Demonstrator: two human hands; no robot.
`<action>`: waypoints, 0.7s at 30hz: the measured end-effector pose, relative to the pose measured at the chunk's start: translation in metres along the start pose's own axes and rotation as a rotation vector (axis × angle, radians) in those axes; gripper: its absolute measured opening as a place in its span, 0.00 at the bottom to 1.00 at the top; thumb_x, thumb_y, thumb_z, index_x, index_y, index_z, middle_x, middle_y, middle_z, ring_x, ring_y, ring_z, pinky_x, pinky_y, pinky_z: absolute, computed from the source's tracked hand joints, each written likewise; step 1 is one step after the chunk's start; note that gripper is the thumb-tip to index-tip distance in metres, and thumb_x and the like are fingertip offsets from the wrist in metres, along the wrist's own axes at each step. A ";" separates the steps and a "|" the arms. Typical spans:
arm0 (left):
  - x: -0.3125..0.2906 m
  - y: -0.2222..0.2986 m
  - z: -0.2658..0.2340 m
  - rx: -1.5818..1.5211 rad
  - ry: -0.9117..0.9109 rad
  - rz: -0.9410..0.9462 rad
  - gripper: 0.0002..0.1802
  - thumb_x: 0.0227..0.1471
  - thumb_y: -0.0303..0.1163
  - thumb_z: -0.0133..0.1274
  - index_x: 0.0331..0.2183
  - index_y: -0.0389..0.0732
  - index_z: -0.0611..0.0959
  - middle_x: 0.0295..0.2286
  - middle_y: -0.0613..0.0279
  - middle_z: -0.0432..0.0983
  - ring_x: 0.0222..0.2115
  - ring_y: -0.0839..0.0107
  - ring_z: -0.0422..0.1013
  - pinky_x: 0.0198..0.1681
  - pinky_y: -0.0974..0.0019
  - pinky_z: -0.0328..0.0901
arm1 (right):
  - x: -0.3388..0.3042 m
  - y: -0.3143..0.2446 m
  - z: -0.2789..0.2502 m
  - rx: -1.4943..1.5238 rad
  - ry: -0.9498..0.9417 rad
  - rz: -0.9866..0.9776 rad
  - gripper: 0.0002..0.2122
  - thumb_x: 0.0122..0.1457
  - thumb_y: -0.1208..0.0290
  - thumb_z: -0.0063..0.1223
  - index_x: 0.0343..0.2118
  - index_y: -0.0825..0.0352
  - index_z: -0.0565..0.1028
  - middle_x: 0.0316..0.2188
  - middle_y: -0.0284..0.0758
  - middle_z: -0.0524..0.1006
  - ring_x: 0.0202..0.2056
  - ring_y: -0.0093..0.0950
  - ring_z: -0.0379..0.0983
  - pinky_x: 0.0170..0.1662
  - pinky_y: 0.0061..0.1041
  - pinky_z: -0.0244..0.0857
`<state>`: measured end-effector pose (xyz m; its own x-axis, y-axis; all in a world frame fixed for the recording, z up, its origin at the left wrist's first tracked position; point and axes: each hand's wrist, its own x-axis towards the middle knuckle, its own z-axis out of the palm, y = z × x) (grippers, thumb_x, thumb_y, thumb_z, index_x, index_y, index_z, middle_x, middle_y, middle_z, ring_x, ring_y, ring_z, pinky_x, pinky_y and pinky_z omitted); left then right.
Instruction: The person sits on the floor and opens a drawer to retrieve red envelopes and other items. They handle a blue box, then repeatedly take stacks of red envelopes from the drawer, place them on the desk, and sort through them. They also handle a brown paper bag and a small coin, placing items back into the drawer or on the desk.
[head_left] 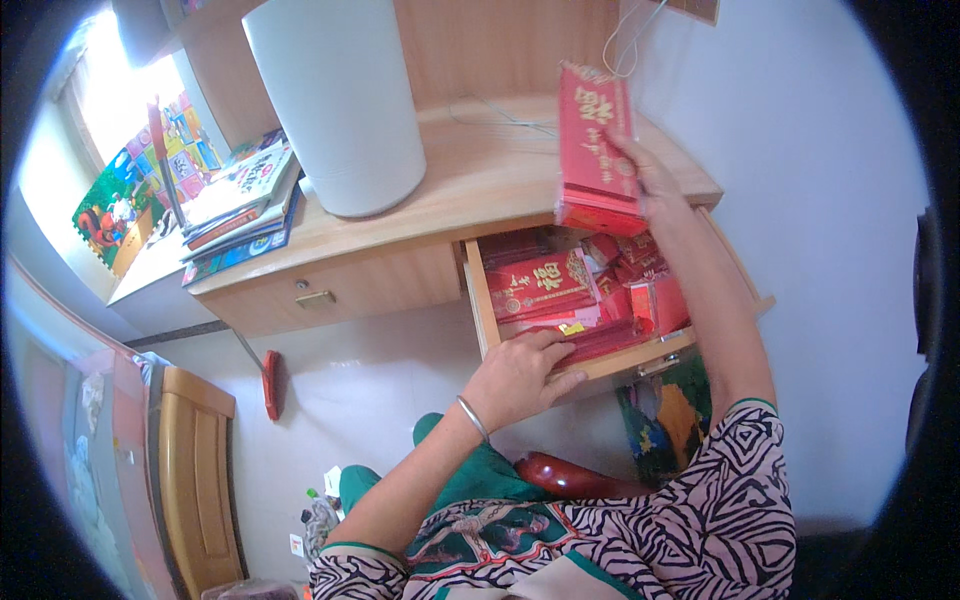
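In my right hand (pixel 648 172) is a bundle of red envelopes (pixel 597 150) with gold print, in what looks like clear wrapping. I hold it tilted over the right end of the desk, above the drawer. The pulled-out wooden drawer (pixel 483 318) contains more red envelopes (pixel 545 287), lying flat and overlapping. My left hand (pixel 522 372), with a bangle at the wrist, grips the drawer's front edge near its left corner. Its fingers reach inside beside the envelopes, and the thumb lies outside.
A tall white cylindrical appliance (pixel 345 110) stands on the desk (pixel 470 185). Books and magazines (pixel 245 205) are stacked to its left. Below is a closed drawer (pixel 370 290) with a handle. A dark red rounded seat (pixel 575 475) and a colourful picture panel (pixel 665 415) are beneath the open drawer.
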<state>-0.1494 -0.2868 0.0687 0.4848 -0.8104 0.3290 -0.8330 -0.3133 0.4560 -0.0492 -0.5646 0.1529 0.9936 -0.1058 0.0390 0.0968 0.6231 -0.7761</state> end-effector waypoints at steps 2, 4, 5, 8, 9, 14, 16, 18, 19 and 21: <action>0.001 0.001 -0.001 -0.011 -0.019 -0.009 0.24 0.53 0.48 0.52 0.39 0.36 0.82 0.41 0.50 0.76 0.39 0.54 0.74 0.43 0.57 0.70 | 0.028 0.011 0.006 0.005 -0.058 0.110 0.18 0.52 0.69 0.62 0.44 0.69 0.73 0.39 0.43 0.79 0.38 0.34 0.78 0.45 0.38 0.74; 0.002 0.002 -0.002 -0.009 -0.020 -0.025 0.24 0.53 0.48 0.52 0.40 0.36 0.82 0.42 0.50 0.76 0.39 0.54 0.74 0.43 0.57 0.70 | 0.057 0.031 0.018 -0.017 -0.097 0.166 0.17 0.51 0.69 0.63 0.43 0.68 0.74 0.38 0.42 0.79 0.38 0.33 0.78 0.45 0.38 0.74; 0.003 0.002 -0.002 -0.004 -0.031 -0.033 0.24 0.53 0.48 0.52 0.40 0.36 0.82 0.42 0.50 0.76 0.39 0.54 0.74 0.43 0.57 0.70 | 0.072 0.044 0.026 -0.017 -0.066 0.148 0.17 0.51 0.69 0.63 0.43 0.68 0.74 0.38 0.42 0.79 0.38 0.33 0.79 0.45 0.37 0.74; 0.004 0.002 -0.001 -0.029 -0.015 -0.024 0.24 0.52 0.48 0.53 0.41 0.36 0.81 0.42 0.50 0.76 0.39 0.53 0.74 0.43 0.56 0.69 | 0.108 0.081 0.042 -0.269 -0.055 0.083 0.21 0.49 0.68 0.65 0.45 0.70 0.73 0.38 0.43 0.79 0.36 0.32 0.79 0.40 0.34 0.75; 0.004 0.002 -0.001 -0.027 -0.006 -0.024 0.25 0.51 0.48 0.54 0.41 0.36 0.81 0.42 0.50 0.76 0.39 0.53 0.74 0.44 0.56 0.69 | 0.115 0.092 0.044 -0.449 -0.047 0.052 0.23 0.48 0.67 0.66 0.46 0.71 0.72 0.39 0.43 0.79 0.36 0.32 0.79 0.38 0.32 0.75; 0.006 0.001 -0.002 -0.040 0.000 -0.003 0.25 0.51 0.47 0.55 0.41 0.35 0.81 0.42 0.50 0.76 0.40 0.53 0.74 0.44 0.57 0.69 | 0.132 0.102 0.047 -1.395 0.220 -0.234 0.33 0.46 0.44 0.59 0.46 0.71 0.74 0.42 0.50 0.77 0.44 0.42 0.75 0.46 0.35 0.68; 0.005 0.001 -0.002 -0.053 0.000 -0.011 0.25 0.51 0.47 0.55 0.41 0.35 0.81 0.42 0.50 0.76 0.39 0.53 0.74 0.44 0.57 0.69 | 0.118 0.091 0.051 -1.432 0.252 -0.288 0.29 0.51 0.45 0.54 0.42 0.71 0.76 0.38 0.47 0.77 0.40 0.37 0.74 0.44 0.34 0.67; 0.004 0.002 -0.002 -0.044 0.012 -0.010 0.25 0.51 0.47 0.55 0.40 0.34 0.81 0.42 0.49 0.76 0.39 0.53 0.74 0.44 0.57 0.69 | 0.090 0.065 0.048 -1.320 0.173 -0.395 0.23 0.57 0.49 0.48 0.35 0.71 0.78 0.30 0.39 0.79 0.33 0.27 0.74 0.39 0.30 0.67; 0.002 0.001 -0.002 -0.036 0.024 -0.010 0.25 0.51 0.47 0.55 0.40 0.34 0.81 0.42 0.49 0.76 0.39 0.53 0.74 0.44 0.57 0.69 | 0.070 0.053 0.046 -1.198 0.066 -0.376 0.22 0.58 0.51 0.47 0.33 0.71 0.78 0.27 0.38 0.78 0.31 0.25 0.73 0.38 0.28 0.66; 0.003 0.000 -0.001 -0.026 0.034 -0.004 0.25 0.50 0.47 0.55 0.40 0.34 0.82 0.42 0.49 0.76 0.39 0.53 0.74 0.44 0.58 0.69 | 0.024 0.027 0.027 -1.192 -0.281 -0.176 0.21 0.59 0.53 0.46 0.31 0.71 0.77 0.25 0.35 0.76 0.31 0.22 0.71 0.39 0.25 0.65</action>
<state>-0.1482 -0.2885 0.0706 0.4972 -0.7915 0.3554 -0.8243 -0.3031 0.4782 -0.0213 -0.5297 0.1501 0.9646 0.1448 0.2205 0.2635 -0.4927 -0.8293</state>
